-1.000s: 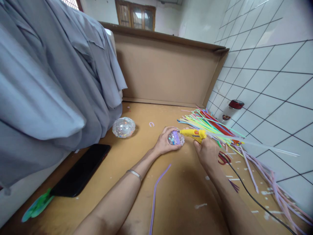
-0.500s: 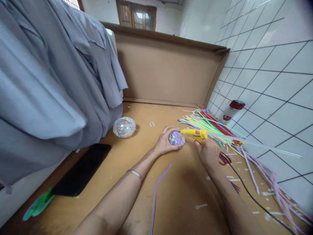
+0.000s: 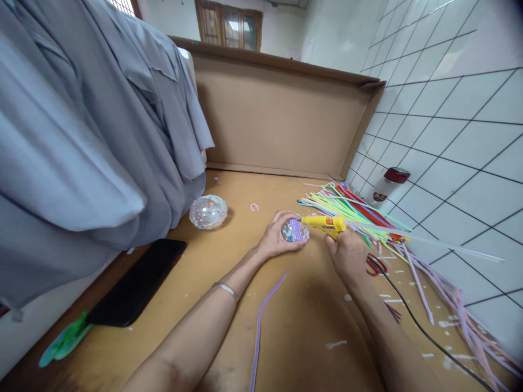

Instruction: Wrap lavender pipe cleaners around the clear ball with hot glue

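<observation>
The left hand [image 3: 273, 238] curls round the ball [image 3: 304, 235]; the right hand [image 3: 348, 251], clenched on the glue gun [image 3: 321, 222], holds it pointing left, at the purple strips [image 3: 295, 231].

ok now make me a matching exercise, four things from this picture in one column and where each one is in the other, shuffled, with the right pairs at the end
Things
1. glue gun
2. unheld clear faceted object
3. red-lidded jar
4. loose purple strip

Places
A. beside the tiled wall
B. lying between the left forearm and the right forearm
C. in the right hand
D. near the grey cloth, beyond the black slab

Pairs
1-C
2-D
3-A
4-B
</observation>
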Demonstrator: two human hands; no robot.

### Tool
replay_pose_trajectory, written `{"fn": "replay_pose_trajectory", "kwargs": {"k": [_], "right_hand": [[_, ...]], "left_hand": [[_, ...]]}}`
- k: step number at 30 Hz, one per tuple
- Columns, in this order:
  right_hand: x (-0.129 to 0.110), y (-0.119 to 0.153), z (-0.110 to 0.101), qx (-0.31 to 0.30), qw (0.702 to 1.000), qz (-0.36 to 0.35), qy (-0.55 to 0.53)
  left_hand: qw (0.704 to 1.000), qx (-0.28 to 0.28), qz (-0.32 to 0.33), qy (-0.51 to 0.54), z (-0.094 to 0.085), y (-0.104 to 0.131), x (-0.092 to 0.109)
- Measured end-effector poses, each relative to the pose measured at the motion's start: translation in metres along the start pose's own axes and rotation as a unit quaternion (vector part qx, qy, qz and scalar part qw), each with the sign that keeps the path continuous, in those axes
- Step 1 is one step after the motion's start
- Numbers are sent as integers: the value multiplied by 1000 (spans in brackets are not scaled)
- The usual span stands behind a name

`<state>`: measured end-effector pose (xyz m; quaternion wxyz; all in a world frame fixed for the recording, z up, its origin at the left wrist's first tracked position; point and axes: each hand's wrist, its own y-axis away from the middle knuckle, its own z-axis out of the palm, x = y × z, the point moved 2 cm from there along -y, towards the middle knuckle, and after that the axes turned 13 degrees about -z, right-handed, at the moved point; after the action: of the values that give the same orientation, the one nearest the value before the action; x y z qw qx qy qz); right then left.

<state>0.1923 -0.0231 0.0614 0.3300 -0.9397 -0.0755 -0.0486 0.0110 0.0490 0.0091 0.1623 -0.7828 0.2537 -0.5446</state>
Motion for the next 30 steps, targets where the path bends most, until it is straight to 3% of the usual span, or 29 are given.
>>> {"fn": "replay_pose_trajectory", "kwargs": {"k": [30], "right_hand": [[2, 0, 2, 2, 1000, 10, -15]], "left_hand": [[1000, -1, -6, 3, 0, -1, -1]]}}
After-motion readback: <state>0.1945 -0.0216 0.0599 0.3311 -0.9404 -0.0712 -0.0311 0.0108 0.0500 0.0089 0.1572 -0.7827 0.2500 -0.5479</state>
